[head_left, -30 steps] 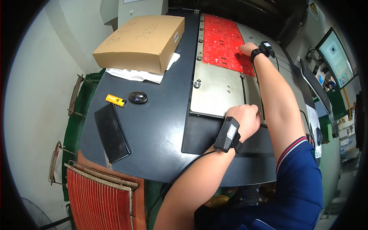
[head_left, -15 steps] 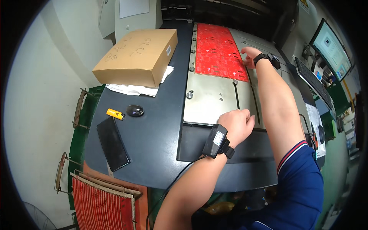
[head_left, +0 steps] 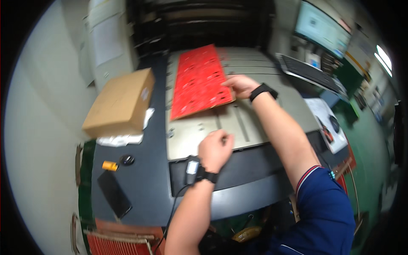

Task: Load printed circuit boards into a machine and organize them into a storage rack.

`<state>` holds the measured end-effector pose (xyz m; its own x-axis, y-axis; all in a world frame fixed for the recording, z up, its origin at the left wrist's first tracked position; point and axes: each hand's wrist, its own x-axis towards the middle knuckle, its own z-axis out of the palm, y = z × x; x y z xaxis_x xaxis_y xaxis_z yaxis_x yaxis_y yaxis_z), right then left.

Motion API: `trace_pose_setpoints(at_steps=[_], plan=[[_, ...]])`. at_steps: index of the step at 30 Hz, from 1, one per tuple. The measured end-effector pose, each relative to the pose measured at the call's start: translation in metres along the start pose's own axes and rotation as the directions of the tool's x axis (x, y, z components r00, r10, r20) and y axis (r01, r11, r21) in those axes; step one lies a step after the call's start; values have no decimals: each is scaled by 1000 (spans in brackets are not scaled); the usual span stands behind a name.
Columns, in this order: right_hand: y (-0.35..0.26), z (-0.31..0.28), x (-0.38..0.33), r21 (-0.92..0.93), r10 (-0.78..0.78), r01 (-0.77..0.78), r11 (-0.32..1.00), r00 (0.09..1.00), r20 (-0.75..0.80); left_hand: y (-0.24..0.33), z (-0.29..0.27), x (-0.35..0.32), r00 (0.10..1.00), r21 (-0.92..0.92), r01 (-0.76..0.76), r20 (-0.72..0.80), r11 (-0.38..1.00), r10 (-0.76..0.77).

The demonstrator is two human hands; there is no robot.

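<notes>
A red printed circuit board panel is tilted with its right side raised off the pale metal plate. My right hand is closed on the panel's right edge, the thumb and fingers pinching it near the front corner. Over the front part of the metal plate hovers my left hand, its fingers curled in. A small dark spot shows between its thumb and fingers, but I cannot make out whether it holds anything. Both wrists wear black straps.
To the left stands a cardboard box on white paper. A black mouse, a yellow lighter-like object and a dark phone-like slab lie in front of it. A keyboard and a monitor are at the right.
The red panel has gone from lying flat against the pins to tilted up, its right edge now in my right hand. My left hand stays over the plate's front. The head view has shifted.
</notes>
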<state>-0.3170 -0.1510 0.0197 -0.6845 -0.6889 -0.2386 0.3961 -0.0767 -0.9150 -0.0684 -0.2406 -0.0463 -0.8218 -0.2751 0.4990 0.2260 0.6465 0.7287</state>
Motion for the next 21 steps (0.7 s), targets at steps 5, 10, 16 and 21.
trace_pose_setpoints(at_steps=[5,10,16,21], plan=[[-23,49,-158,-62,-170,169,984,985,-12,1,-9,10,992,116,52,111,992,-65],[-46,118,-308,103,-277,267,958,955,103,-35,-31,30,926,-325,-23,-364,946,-103],[-30,169,-358,-668,-615,738,94,571,544,-50,-55,29,913,-345,-298,-374,890,161],[-35,114,-364,-836,-745,3,-548,452,490,2,-82,1,891,-794,-347,-446,499,-90]])
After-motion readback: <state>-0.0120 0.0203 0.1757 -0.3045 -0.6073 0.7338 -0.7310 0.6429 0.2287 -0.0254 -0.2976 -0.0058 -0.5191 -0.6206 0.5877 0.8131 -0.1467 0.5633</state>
